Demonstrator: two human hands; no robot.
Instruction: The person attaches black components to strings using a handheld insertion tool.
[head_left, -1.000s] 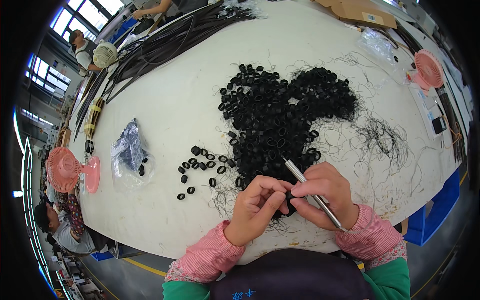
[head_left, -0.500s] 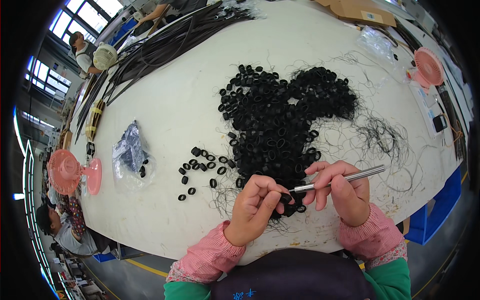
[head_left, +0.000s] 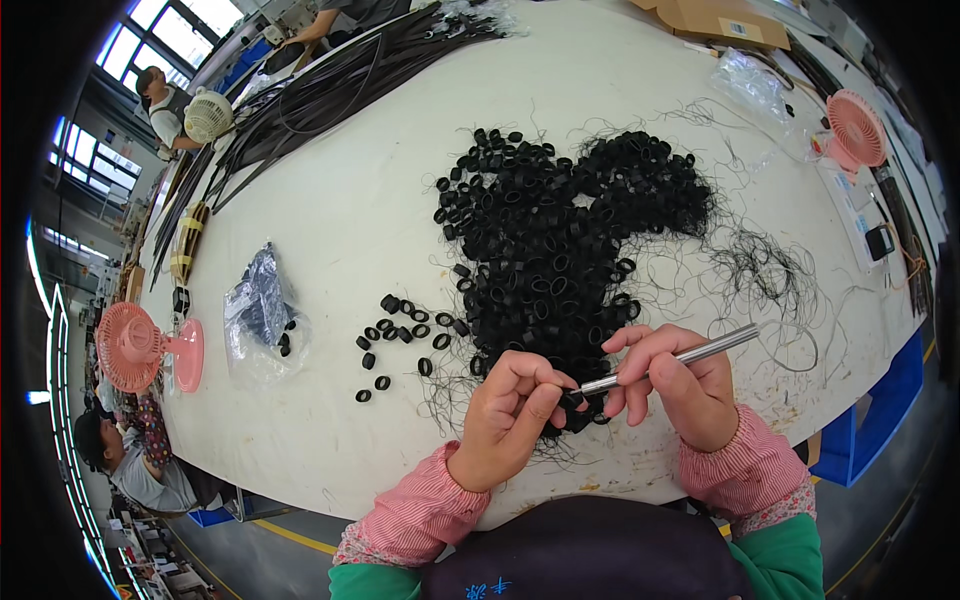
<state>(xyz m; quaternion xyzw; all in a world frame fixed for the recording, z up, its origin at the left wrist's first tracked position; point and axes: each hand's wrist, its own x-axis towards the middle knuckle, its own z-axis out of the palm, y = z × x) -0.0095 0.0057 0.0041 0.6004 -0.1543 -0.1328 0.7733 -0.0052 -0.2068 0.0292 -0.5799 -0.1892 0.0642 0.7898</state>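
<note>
Pinched between the thumb and fingers of my left hand (head_left: 508, 415) is a small black ring (head_left: 570, 399), partly hidden by the fingertips. My right hand (head_left: 685, 385) grips a slim silver metal pen-shaped tool (head_left: 715, 345), its narrow tip touching or very close to the ring. Just beyond both hands rises a large heap of black rings (head_left: 540, 260). Several loose black rings (head_left: 404, 333) lie to the left of the heap. Thin black thread ends (head_left: 765, 270) are scattered around it, thickest on the right.
A clear plastic bag (head_left: 262, 310) with dark contents lies at left, beside a pink fan (head_left: 130, 345). Another pink fan (head_left: 857, 130) stands at the far right. Long black strips (head_left: 330, 95) cover the far left edge. A blue bin (head_left: 870, 425) sits below the table's right edge. Other people are seated at left.
The tool in my right hand has tilted more steeply, and its tip has shifted slightly left and down toward the ring. My left hand has barely moved.
</note>
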